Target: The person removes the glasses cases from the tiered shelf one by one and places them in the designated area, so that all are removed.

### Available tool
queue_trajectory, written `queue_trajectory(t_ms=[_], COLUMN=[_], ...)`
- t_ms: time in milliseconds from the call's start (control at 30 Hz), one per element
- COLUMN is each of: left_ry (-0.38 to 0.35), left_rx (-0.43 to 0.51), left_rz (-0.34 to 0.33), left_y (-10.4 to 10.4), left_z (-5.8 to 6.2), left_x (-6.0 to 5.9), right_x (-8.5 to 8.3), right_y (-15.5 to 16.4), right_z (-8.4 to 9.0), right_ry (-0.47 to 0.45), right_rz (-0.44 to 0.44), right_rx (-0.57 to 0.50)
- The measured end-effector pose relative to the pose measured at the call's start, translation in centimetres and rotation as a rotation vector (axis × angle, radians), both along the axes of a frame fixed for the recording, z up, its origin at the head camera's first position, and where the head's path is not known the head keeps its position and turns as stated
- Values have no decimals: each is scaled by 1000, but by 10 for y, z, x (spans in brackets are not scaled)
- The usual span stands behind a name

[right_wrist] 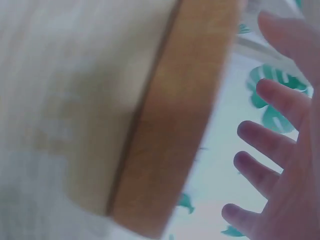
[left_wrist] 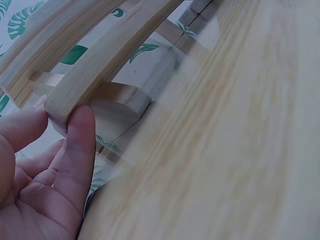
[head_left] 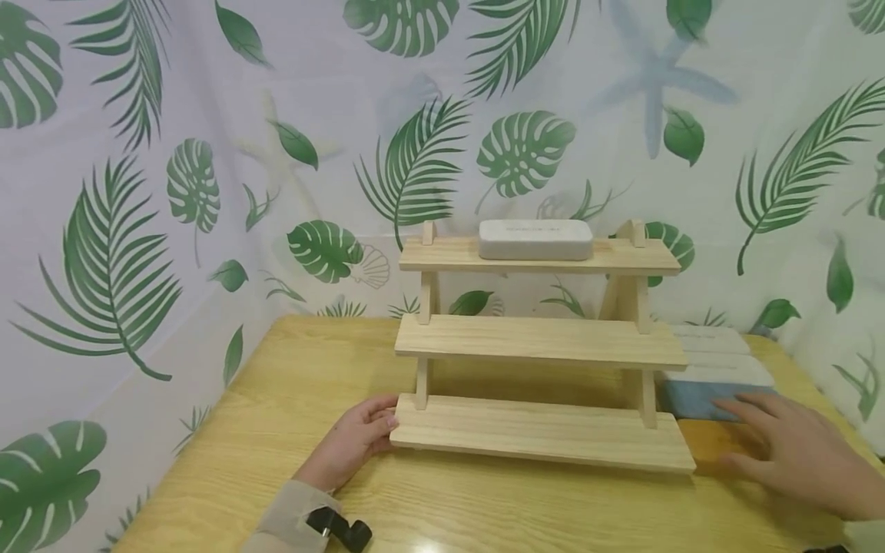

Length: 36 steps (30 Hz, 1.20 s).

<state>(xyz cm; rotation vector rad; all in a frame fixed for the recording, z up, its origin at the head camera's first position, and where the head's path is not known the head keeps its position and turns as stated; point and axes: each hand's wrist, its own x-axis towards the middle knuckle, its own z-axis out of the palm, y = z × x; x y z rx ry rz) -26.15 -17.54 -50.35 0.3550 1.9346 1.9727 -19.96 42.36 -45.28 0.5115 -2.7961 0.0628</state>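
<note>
A three-tier wooden display stand (head_left: pixel 542 338) stands on the table. My left hand (head_left: pixel 356 436) pinches the left end of its lowest shelf; in the left wrist view the thumb (left_wrist: pixel 25 127) and a finger lie on either side of the shelf end (left_wrist: pixel 75 95). On the top shelf rests a white oblong case (head_left: pixel 535 240). At the right my right hand (head_left: pixel 795 449) hovers with spread fingers, overlapping a blue case (head_left: pixel 698 397) and an orange flat item (head_left: pixel 708 442). The right wrist view shows the right hand's fingers (right_wrist: pixel 267 142) apart, holding nothing.
Two whitish cases (head_left: pixel 722 369) lie behind the blue one, beside the stand's right side. The wooden table (head_left: pixel 297 384) reaches back to a white curtain (head_left: pixel 311 177) printed with green leaves, which also hangs along both sides.
</note>
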Motion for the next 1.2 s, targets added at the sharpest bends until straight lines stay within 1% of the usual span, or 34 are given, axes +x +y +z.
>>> queue_trajectory(t_ms=[100,233,300,400,533,667,800,967,1200], left_ry=[5,9,9,-1,-3,6,7,8,7], left_rx=[3,-1,-2,-9,-8,-12,-35,-34,-39], left_rz=[-8,-6,-4,-2,3,1,12,8,17], left_y=[-1,0,0,-1,-1,0,0,1,2], left_z=[0,-1,-1,-3,-3,-1,1,3,4], left_x=[1,2,3,5,7,3,2,3,4], right_x=[0,-1,-1,-1,-3,-6,-11,-17,-31], right_y=[-8,-24,-35,-49,-62,-75,-92,-108,-126], right_z=[8,25,33,44,57,72,83,95,113], right_ry=[83,171,194,217,233,251,272,292,329], right_rz=[46,82,95,117,125,142,168,209,252], right_rx=[-34,-67,-85,-103,-114,-144,-146,-147,-124])
